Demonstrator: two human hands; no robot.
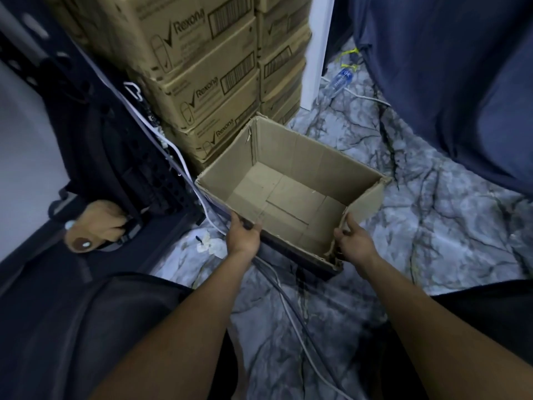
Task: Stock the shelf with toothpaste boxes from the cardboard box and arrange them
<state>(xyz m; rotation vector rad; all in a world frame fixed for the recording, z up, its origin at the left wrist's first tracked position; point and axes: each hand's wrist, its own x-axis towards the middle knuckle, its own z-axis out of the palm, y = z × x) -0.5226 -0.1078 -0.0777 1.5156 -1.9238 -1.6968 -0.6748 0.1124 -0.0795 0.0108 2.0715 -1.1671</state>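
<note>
An open cardboard box (291, 157) sits on the marbled floor in front of me, and its inside is bare with no toothpaste boxes showing. My left hand (243, 235) grips the near wall at its left corner, fingers curled over the rim. My right hand (353, 241) grips the torn near-right corner of the same box. No shelf and no toothpaste boxes are in view.
Stacked Rexona cartons (202, 67) rise right behind the box. A dark rack (121, 145) with a white cable stands at left. Cables (288, 295) run along the floor under my arms. A water bottle (339, 82) lies by a white post; blue fabric (461, 82) hangs at right.
</note>
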